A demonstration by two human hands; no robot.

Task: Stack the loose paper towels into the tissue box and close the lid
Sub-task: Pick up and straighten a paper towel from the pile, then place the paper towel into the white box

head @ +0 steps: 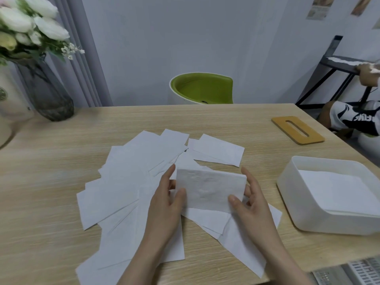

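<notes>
Head camera looks down on our two hands over a pale wooden bench [61, 182]. Between them we hold a folded paper towel [209, 189] upright by its short ends. Our left hand [166, 204] pinches the towel's left end, thumb in front and fingers [169, 171] curled behind it. Our right hand [249, 206] grips the right end the same way, thumb on the front face and the other fingers wrapped round the back edge.

Taking the white tissue box [329, 221] as our landmark: the held towel hangs just to the left of the box, apart from it. Below and further left of that lies the spread of loose paper towels [123, 182], fanned flat and overlapping on the bench, some reaching toward us under our wrists and a few lying on the far side of our hands. The box itself stands open near the bench's right edge, with a flat layer of stacked towels [337, 194] inside it. Its wooden lid [297, 130], with a long slot through it, lies flat on the bench beyond the box, well apart from it.

Far to the left of the box, at the back corner of the bench, stands a dark glass vase [45, 93] of white flowers [26, 23]. Behind the bench, left of the lid, a green chair [202, 88] faces us. Beyond the box on the right we see part of another person [355, 118] beside a black metal rack [337, 64].
</notes>
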